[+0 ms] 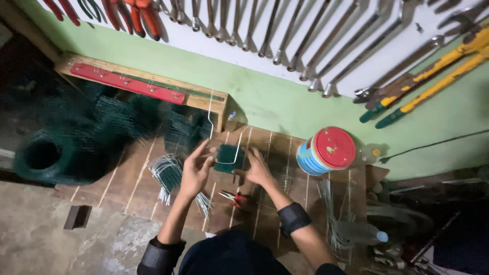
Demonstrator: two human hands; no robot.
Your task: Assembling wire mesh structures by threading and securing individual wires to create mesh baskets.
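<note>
Head view: the left hand (196,170) and right hand (256,170) hold a small green mesh piece (227,158) at frame centre, above the wooden table (132,178); the fingers of both hands are closed on its edges. A bent wire (235,147) hooks around the piece. Wire bundle (168,175) at 9 o'clock; red pliers (233,196) at 6 o'clock; red-lidded tin (326,150) at 3 o'clock.

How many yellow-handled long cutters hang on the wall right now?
2: the upper cutter and the lower cutter, side by side at the wall's right end, slanting down-left. Their heads run past the frame edge.
</note>
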